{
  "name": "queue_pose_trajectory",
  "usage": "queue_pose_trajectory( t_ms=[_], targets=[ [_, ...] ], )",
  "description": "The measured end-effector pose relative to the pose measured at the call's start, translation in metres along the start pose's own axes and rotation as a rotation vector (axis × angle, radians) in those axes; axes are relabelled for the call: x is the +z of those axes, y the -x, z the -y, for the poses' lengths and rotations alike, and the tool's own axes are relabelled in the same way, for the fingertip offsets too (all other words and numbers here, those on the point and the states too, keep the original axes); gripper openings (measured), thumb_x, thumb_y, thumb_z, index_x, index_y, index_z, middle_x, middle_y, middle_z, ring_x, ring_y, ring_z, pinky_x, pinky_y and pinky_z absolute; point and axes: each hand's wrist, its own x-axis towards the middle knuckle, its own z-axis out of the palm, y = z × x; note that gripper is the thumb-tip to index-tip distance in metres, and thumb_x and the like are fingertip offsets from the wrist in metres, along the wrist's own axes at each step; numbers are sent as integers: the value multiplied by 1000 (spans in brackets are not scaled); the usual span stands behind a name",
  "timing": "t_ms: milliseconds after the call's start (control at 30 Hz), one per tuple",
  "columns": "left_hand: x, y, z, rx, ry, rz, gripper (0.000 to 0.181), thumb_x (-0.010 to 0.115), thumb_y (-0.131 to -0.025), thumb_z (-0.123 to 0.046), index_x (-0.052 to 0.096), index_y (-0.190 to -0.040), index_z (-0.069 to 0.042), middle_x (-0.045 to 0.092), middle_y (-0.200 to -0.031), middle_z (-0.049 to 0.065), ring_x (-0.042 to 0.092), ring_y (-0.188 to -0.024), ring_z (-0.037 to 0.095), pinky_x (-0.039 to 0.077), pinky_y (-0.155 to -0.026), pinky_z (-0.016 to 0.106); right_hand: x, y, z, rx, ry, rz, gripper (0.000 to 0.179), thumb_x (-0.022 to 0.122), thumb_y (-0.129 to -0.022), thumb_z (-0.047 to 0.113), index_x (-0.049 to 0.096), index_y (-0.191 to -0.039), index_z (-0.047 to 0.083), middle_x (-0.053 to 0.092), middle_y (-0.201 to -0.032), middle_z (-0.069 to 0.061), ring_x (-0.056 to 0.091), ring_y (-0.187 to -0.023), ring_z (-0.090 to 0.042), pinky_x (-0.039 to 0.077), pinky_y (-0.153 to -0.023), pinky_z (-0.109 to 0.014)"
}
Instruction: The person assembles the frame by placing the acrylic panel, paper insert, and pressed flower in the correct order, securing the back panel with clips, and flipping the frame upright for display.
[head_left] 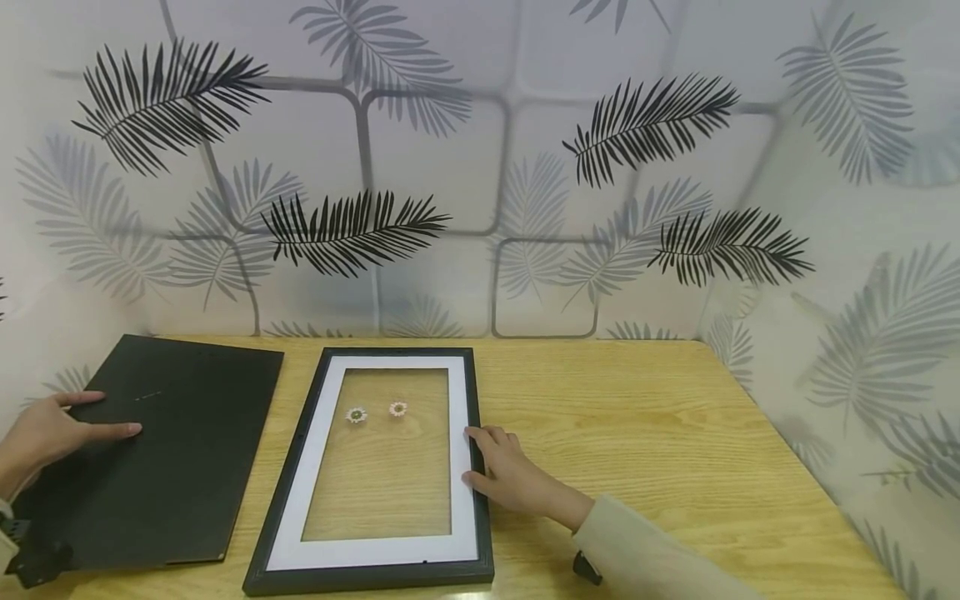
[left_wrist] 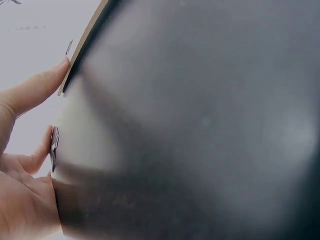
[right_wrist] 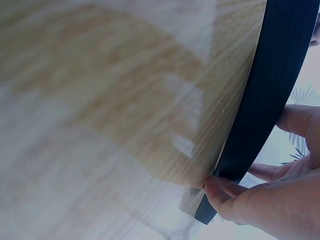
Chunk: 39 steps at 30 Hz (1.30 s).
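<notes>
Plainly, picture frame (head_left: 367, 577): right of the black board (head_left: 187, 467); probably stiff, light, its pane (head_left: 390, 475) fragile (best held by the side rails (head_left: 472, 392)).
Right hand (head_left: 510, 475): fingers curled over the rail farther from the board.
Left hand (head_left: 56, 429): thumb and forefinger spread on the board; others hidden.

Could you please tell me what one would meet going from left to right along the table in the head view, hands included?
Left hand, black panel, black picture frame with a white flower then a pinkish flower showing within it, right hand.
</notes>
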Motion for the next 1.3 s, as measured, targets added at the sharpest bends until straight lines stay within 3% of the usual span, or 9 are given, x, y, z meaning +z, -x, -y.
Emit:
queue_pose_trajectory(
  t_ms=[367, 733, 1033, 1300],
  targets=[
    [-3, -4, 1, -71, 53, -20, 105, 72, -72, -49, 19, -136, 15, 7, -138, 45, 21, -120, 62, 28, -92, 67, 1, 0, 0, 8, -3, 5, 58, 57, -90, 23, 33, -137, 0, 34, -136, -26, 36, -121, -35, 39, -96, -49],
    [-16, -2, -18, -64, 118, -31, 100, 66, -78, -49, 15, -141, 9, 1, -141, 42, 17, -122, 62, 26, -91, 69, 0, 1, 1, 10, -6, 7, 58, 57, -91, 23, 32, -137, 0, 33, -136, -27, 35, -121, -37, 38, -96, -50],
    [-20, 3, -48, 46, 122, -30, 99, 66, -79, -47, 14, -141, 10, 6, -138, 45, 25, -115, 63, 29, -87, 69, -2, 2, 2, 15, 14, 5, 59, 58, -90, 24, 33, -137, 1, 35, -136, -25, 36, -121, -35, 39, -96, -48],
    [-12, 12, -78, 107, 173, 44, 98, 67, -80, -43, 13, -141, 11, 17, -133, 46, 33, -112, 59, 37, -84, 65, -3, 2, 3, 10, 18, 7, 60, 58, -90, 25, 32, -138, 1, 35, -136, -25, 36, -120, -34, 39, -96, -48]
  ],
)
